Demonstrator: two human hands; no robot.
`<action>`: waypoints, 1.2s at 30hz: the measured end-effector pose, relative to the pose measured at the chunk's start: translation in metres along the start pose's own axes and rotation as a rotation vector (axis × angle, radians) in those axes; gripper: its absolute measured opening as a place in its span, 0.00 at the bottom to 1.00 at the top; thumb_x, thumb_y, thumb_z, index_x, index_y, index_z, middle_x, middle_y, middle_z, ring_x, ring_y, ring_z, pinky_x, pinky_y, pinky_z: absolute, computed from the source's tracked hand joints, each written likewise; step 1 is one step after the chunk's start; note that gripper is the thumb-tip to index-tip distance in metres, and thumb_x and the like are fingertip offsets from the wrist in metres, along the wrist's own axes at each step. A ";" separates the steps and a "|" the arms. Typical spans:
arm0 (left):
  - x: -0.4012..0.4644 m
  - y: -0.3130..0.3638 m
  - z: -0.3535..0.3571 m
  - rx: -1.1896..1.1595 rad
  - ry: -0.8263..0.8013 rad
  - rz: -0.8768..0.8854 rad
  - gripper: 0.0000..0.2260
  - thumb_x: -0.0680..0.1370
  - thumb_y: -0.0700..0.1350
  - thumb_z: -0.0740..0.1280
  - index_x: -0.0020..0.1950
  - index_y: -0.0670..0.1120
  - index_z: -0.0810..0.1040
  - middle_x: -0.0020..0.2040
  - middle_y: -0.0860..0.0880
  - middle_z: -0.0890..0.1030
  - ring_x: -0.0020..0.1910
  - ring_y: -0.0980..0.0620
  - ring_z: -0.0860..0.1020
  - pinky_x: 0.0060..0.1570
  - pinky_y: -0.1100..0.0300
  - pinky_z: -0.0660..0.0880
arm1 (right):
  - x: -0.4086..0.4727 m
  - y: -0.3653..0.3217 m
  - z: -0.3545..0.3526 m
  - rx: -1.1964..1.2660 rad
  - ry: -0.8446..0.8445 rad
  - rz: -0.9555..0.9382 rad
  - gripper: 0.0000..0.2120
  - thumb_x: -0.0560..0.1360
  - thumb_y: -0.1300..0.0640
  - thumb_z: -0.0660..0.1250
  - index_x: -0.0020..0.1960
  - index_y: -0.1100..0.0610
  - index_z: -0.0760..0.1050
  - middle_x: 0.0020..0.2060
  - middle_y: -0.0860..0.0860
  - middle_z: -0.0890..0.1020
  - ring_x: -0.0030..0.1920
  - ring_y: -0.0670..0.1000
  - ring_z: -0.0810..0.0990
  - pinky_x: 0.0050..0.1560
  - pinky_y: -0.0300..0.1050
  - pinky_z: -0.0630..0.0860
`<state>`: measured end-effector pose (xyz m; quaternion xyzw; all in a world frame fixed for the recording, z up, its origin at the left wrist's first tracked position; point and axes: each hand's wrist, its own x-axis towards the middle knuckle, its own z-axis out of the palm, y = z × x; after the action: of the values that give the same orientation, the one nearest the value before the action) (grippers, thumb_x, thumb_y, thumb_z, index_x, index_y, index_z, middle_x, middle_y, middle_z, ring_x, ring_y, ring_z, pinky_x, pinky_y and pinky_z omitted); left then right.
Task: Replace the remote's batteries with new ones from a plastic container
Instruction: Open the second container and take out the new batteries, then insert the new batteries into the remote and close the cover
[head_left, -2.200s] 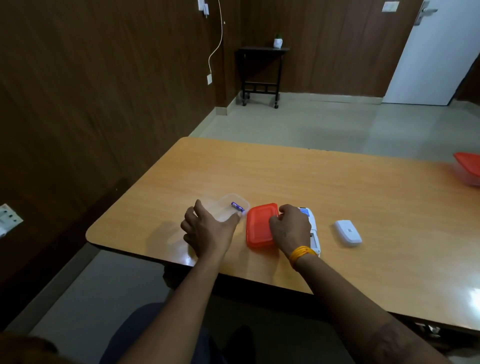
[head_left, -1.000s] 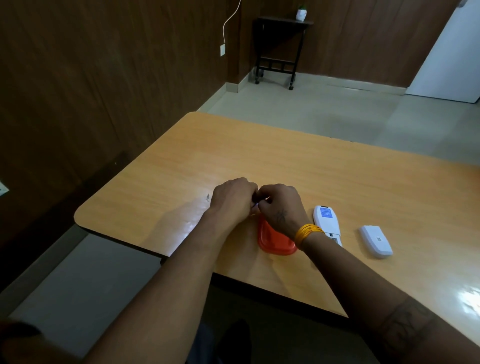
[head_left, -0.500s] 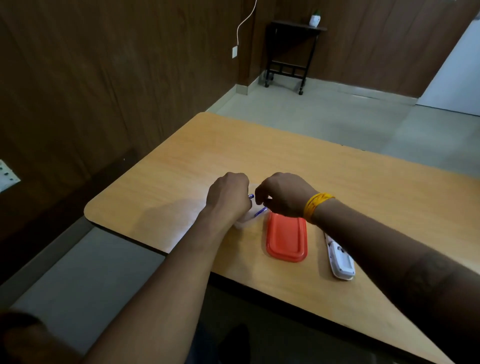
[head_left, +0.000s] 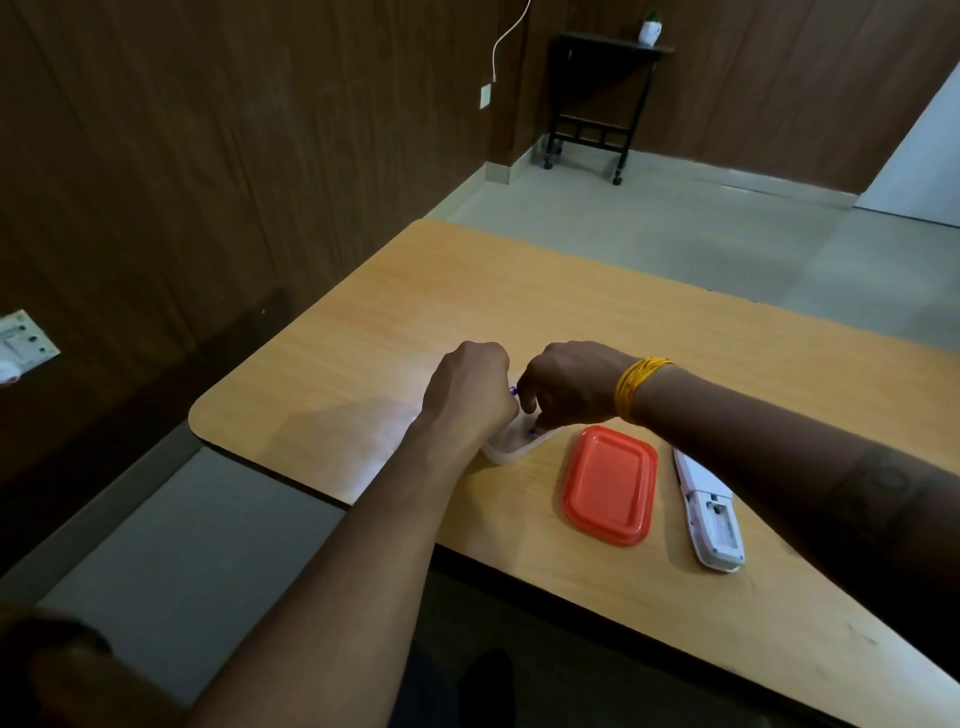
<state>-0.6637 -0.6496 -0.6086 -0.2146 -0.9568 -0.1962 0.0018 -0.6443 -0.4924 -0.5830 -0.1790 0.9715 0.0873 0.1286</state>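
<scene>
A clear plastic container (head_left: 506, 451) sits on the wooden table (head_left: 597, 312), mostly hidden under my hands. My left hand (head_left: 467, 395) is closed in a fist over the container's left side, and the purple tip of a battery (head_left: 513, 389) pokes out by its thumb. My right hand (head_left: 569, 384) dips its fingertips into the container, pinched on a second purple battery (head_left: 531, 431). The container's red lid (head_left: 608, 486) lies flat to the right. The white remote (head_left: 709, 512) lies back-up beyond the lid, its battery bay uncovered, partly under my right forearm.
The table's near edge and rounded left corner (head_left: 208, 415) are close to the container. A wood-panelled wall runs along the left with a switch plate (head_left: 21, 340). A small black side table (head_left: 597, 104) stands far off on the tiled floor.
Both hands left the lid and remote and came together over the container. Since half a second ago my right fingers have dipped lower into it. The remote's loose cover has left the view.
</scene>
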 end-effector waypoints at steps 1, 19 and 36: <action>-0.001 0.001 0.000 -0.011 0.004 -0.001 0.04 0.75 0.37 0.68 0.49 0.40 0.82 0.38 0.46 0.75 0.40 0.41 0.78 0.41 0.51 0.80 | 0.000 0.000 0.000 0.001 0.005 0.000 0.15 0.76 0.46 0.76 0.60 0.49 0.83 0.52 0.50 0.87 0.52 0.56 0.85 0.51 0.52 0.82; -0.006 0.004 -0.003 -0.240 0.141 0.003 0.16 0.77 0.38 0.67 0.63 0.47 0.83 0.54 0.44 0.85 0.50 0.41 0.82 0.42 0.59 0.71 | -0.015 0.000 0.017 0.527 0.380 0.188 0.08 0.74 0.58 0.71 0.52 0.53 0.83 0.40 0.48 0.85 0.40 0.51 0.83 0.45 0.51 0.81; -0.070 0.128 0.043 -0.385 -0.239 0.317 0.09 0.74 0.42 0.71 0.52 0.52 0.85 0.45 0.51 0.86 0.37 0.54 0.80 0.41 0.60 0.77 | -0.210 0.018 0.087 0.788 0.553 0.548 0.12 0.78 0.61 0.71 0.58 0.49 0.83 0.43 0.46 0.84 0.37 0.48 0.83 0.40 0.46 0.82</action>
<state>-0.5439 -0.5560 -0.6067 -0.3795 -0.8498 -0.3451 -0.1212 -0.4420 -0.3881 -0.6046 0.1257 0.9393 -0.3028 -0.1013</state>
